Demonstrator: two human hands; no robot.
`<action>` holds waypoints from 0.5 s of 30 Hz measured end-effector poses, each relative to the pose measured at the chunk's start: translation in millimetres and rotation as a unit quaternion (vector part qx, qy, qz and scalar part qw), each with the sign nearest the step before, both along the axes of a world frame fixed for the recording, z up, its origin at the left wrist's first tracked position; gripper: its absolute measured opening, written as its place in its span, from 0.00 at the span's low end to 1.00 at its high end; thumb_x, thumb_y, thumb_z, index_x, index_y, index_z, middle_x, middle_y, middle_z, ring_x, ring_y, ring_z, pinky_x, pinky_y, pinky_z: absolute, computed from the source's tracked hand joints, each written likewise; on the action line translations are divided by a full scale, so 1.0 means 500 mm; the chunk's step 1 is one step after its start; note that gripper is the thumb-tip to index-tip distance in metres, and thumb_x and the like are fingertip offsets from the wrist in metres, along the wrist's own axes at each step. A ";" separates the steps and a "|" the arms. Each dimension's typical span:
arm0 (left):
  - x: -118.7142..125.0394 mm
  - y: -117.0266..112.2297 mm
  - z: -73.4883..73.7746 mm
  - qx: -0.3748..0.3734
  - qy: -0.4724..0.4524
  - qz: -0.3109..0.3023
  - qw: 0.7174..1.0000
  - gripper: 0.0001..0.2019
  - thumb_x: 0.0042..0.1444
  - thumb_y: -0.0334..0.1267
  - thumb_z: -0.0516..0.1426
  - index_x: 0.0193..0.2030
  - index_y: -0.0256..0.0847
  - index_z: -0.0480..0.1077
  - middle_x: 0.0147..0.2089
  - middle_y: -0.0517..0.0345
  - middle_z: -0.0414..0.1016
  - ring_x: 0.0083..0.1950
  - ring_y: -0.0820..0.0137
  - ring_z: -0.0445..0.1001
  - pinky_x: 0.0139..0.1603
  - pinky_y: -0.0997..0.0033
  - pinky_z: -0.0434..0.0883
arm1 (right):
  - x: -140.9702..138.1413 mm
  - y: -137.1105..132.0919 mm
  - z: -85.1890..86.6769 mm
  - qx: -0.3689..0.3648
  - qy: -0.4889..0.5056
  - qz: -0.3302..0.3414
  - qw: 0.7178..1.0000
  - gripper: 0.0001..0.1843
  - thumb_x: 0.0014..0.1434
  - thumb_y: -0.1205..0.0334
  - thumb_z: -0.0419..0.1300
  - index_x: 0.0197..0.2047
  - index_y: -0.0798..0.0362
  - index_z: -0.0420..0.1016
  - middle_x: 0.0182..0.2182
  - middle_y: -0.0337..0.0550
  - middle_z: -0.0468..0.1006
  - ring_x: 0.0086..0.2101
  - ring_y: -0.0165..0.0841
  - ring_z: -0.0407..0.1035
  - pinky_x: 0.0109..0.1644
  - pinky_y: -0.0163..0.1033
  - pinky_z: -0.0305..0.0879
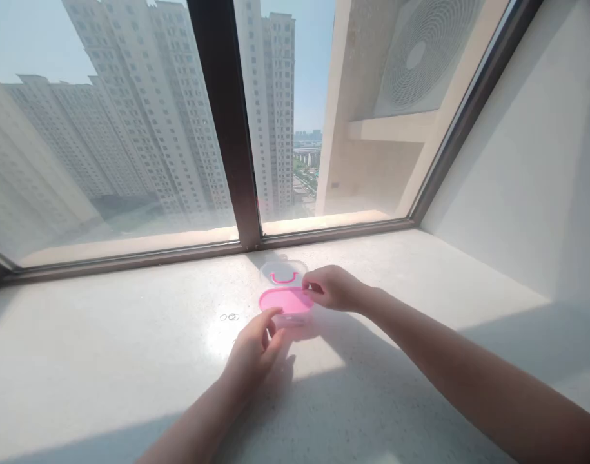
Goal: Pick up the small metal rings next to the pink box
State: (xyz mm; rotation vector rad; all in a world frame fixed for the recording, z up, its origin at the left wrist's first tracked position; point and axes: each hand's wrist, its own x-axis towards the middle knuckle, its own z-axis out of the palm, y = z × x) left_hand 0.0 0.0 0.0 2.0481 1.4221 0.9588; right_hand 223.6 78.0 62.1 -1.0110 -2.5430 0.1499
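Head view is filled by a wide white windowsill (130,361) under a dark-framed window (227,129), beyond which tower blocks and an outdoor fan unit (415,58) are seen. At the sill's middle, close to the frame, a small clear case (285,293) with a pink base and a pink handle is lying open, its transparent lid tipped back toward the glass. The right hand (331,288) is curled at the case's right rim, fingertips pinched on its edge. The left hand (253,348) is loosely bent, thumb and forefinger touching the near left corner; nothing is enclosed in it. Two small rings (229,316) lie just beside the case, to its left. The step in hand is judged to be steadying the open case; a fine pinch would be called for next
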 end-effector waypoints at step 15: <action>0.003 -0.004 0.003 -0.036 -0.004 -0.010 0.999 0.18 0.58 0.38 0.52 0.55 0.39 0.66 0.35 0.58 0.71 0.25 0.73 0.63 0.29 0.72 0.64 | -0.012 0.022 0.025 -0.008 -0.242 0.002 0.970 0.10 0.61 0.65 0.52 0.38 0.52 0.74 0.25 0.42 0.76 0.25 0.32 0.67 0.29 0.34 0.48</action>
